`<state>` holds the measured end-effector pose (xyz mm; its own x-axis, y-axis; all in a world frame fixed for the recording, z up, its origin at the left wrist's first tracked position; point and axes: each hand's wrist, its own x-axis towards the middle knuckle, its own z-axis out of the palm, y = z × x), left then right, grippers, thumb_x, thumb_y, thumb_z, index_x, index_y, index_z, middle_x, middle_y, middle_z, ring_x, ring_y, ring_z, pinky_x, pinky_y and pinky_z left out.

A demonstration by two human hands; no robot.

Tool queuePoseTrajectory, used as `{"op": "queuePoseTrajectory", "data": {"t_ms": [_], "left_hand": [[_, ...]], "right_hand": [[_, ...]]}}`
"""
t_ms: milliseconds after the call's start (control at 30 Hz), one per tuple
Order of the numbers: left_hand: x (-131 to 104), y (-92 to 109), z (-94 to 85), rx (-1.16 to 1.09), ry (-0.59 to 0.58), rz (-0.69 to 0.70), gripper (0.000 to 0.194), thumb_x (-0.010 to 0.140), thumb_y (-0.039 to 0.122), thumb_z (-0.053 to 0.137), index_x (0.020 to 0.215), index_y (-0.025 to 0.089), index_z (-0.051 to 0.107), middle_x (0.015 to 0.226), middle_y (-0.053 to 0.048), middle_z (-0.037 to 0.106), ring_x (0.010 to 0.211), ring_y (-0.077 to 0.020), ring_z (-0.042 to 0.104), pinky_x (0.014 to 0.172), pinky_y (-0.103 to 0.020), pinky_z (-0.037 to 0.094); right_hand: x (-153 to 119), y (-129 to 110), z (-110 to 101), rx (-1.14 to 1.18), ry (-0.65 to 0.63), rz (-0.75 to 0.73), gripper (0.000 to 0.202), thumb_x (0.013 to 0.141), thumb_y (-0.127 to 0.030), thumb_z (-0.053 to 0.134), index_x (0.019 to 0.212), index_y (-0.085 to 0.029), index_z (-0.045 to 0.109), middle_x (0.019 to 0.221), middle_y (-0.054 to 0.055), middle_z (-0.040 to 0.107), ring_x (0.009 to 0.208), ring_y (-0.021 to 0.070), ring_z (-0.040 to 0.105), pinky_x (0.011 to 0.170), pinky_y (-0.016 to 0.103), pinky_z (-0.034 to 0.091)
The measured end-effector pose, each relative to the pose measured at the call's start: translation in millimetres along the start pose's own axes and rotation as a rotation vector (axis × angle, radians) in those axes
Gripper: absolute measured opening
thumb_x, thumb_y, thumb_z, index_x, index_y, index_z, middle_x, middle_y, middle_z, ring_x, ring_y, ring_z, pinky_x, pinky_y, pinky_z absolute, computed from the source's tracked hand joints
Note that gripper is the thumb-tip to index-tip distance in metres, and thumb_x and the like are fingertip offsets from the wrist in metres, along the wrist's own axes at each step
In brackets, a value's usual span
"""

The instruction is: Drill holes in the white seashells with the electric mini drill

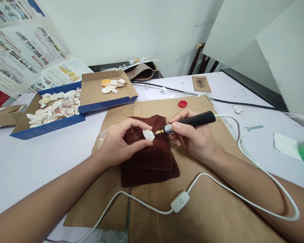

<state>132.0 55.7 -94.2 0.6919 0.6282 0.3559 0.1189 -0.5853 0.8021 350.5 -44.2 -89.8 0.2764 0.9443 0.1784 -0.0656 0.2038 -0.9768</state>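
Between thumb and fingertips, my left hand (124,140) pinches a small white shell (148,135) by its edges. My right hand (192,135) is wrapped round a black rotary tool (197,120) like a pen. The thin bit at the tool's brass-coloured tip points left and meets the shell's face; whether it has entered the shell is too small to tell. Under both hands lies a folded dark brown cloth (152,162) with some pale specks. From the tool's back end a white cord (239,135) loops round my right forearm to a white inline switch (180,201).
Brown cardboard (167,222) covers the table's middle. A blue box of shells (47,130) and its lid with more shells (129,99) stand at the left. A red cap (182,104), a black cable (238,102) and a wrench (253,128) lie beyond and to the right.
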Motion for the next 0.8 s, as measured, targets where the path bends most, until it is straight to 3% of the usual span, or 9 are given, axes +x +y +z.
{"op": "queuePoseTrajectory", "data": {"t_ms": [100,300,633,800], "left_hand": [[0.9,0.5,2.0,-0.060,0.027,-0.066,0.034,0.084,0.037,0.089,0.109,0.021,0.071,0.109,-0.009,0.084,0.084,-0.0195,0.076,0.071,-0.031,0.061],[1.6,-1.4,5.9,-0.129,0.098,-0.134,0.040,0.079,0.037,0.092,0.103,0.021,0.066,0.105,-0.008,0.084,0.081,-0.0176,0.074,0.072,-0.031,0.061],[0.1,1.3,3.3,-0.028,0.067,-0.102,0.035,0.082,0.041,0.090,0.108,0.020,0.076,0.101,-0.007,0.083,0.073,-0.0165,0.071,0.067,-0.030,0.058],[-0.7,-0.6,1.2,0.049,0.050,-0.030,0.032,0.086,0.038,0.088,0.112,0.021,0.079,0.107,-0.008,0.084,0.081,-0.0192,0.076,0.073,-0.031,0.059]], "right_hand": [[-0.3,-0.1,0.0,-0.022,-0.016,-0.007,0.038,0.080,-0.054,0.088,0.084,-0.025,0.066,0.063,-0.004,0.066,0.046,0.0125,0.055,0.040,0.027,0.040],[-0.1,-1.3,0.8,-0.059,-0.059,-0.033,0.035,0.082,-0.051,0.087,0.087,-0.023,0.066,0.061,-0.006,0.066,0.044,0.0110,0.053,0.044,0.027,0.041],[-2.1,-0.9,0.0,-0.120,-0.052,-0.044,0.029,0.083,-0.045,0.088,0.087,-0.024,0.068,0.063,-0.006,0.065,0.048,0.0125,0.055,0.048,0.029,0.043],[-2.2,-0.7,0.1,-0.108,-0.057,-0.058,0.029,0.084,-0.043,0.089,0.085,-0.023,0.068,0.061,-0.006,0.065,0.048,0.0122,0.055,0.047,0.028,0.042]]}}
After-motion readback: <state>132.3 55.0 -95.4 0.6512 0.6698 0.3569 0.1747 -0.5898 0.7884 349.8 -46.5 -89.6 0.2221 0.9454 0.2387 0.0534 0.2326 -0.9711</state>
